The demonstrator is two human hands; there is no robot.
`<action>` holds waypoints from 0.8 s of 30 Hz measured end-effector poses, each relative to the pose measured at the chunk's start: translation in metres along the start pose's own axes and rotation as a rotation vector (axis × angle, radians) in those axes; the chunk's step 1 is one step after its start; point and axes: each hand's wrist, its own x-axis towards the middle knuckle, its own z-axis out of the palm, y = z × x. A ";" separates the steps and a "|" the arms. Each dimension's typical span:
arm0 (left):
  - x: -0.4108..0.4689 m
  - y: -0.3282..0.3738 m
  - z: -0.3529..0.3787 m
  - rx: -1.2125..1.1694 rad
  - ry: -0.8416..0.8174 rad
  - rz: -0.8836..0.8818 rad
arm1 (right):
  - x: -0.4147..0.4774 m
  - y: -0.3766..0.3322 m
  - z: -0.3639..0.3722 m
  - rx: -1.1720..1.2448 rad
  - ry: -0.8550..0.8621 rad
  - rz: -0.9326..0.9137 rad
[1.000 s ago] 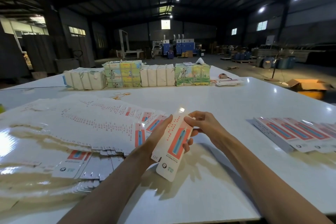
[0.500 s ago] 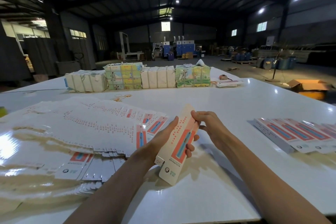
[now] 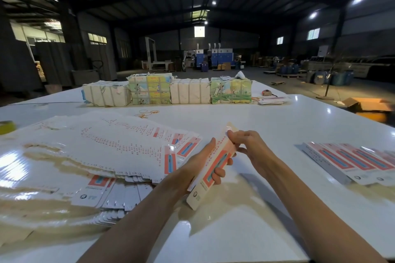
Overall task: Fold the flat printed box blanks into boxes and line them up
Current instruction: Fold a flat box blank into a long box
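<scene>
Left hand [image 3: 203,163] wraps the box [image 3: 220,148] mid-length, fingers curled round it; right hand [image 3: 249,145] pinches its far end. Box held above the table [image 3: 267,119], long axis tilted, near end low toward the person, far end up and right. Blanks [image 3: 106,147] fanned at left, boxes [image 3: 350,162] lined up at right.

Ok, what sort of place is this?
Probably a packaging workshop in a big warehouse hall: a fanned pile of flat box blanks on a white table, strapped bundles of printed stock, blue machines at the back.
</scene>
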 end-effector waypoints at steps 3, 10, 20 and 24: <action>0.004 -0.004 0.001 0.020 0.024 -0.019 | -0.001 -0.001 0.004 0.118 -0.035 0.010; -0.010 -0.002 0.018 -0.271 -0.002 0.121 | -0.003 0.005 0.010 0.350 -0.122 -0.001; -0.007 -0.003 0.022 0.484 0.556 0.397 | -0.005 0.007 0.008 0.143 0.086 -0.054; -0.004 -0.006 0.023 0.820 0.511 0.413 | -0.008 0.008 0.014 0.043 0.078 -0.090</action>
